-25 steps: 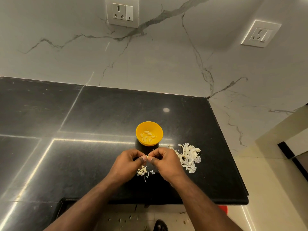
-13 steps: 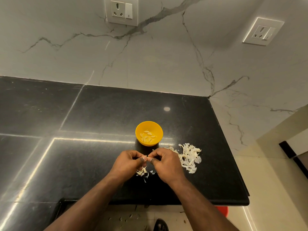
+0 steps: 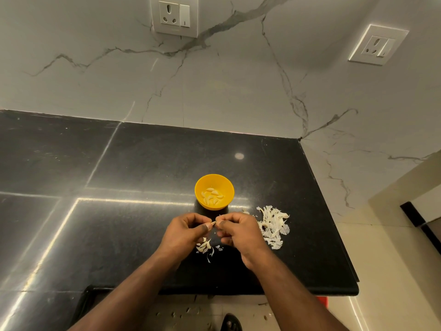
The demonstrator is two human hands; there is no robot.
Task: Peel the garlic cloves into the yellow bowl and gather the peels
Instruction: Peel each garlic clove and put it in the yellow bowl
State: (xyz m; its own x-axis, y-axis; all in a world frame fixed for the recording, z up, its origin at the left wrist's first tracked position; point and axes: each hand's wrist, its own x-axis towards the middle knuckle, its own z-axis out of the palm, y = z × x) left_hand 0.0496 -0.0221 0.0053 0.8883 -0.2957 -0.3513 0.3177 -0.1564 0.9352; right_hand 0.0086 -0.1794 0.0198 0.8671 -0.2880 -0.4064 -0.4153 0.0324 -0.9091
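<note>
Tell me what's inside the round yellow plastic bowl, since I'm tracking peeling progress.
The round yellow plastic bowl holds a small heap of pale peeled garlic cloves. Any cloves beneath the top ones are covered, so no exact count.

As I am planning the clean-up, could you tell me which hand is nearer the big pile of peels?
Right. The right hand almost touches the peel pile; the left hand is farther off, beyond the right.

Dim, warm indoor light. Bright linear glare streaks cross the glossy black countertop (image 3: pixel 143 168) toward 8 o'clock, a round lamp reflection near centre. Wide-angle bending warps edges; focus is sharp.
</note>
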